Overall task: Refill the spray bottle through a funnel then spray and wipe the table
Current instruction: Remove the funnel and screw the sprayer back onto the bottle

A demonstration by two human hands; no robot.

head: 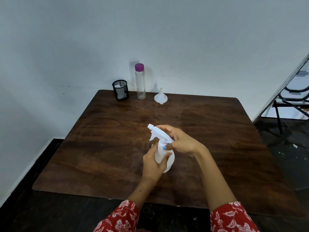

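- My left hand (153, 162) wraps its curled fingers round the body of the white translucent plastic spray bottle (164, 158), just below centre of the frame; blue-painted nails show against the plastic.
- My right hand (179, 141) grasps the bottle's white trigger spray head (158, 133) from the right, fingers curled over its back and collar; the nozzle points to the upper left.
- The bottle stands upright on the dark brown wooden counter (108, 148), near the middle of it.
- At the counter's far edge, upper centre of the frame, a small white plastic funnel (160, 97) sits mouth-down with its spout up.
- Just left of the funnel stands a tall clear cylindrical bottle with a purple cap (140, 82), upright and capped.
- Left again, a black wire-mesh pen cup (120, 89) stands with something white inside; I cannot tell what it is.
- Red floral sleeves (120, 218) cover my forearms at the bottom of the frame.
- A black metal chair frame (284, 104) shows at the right edge.
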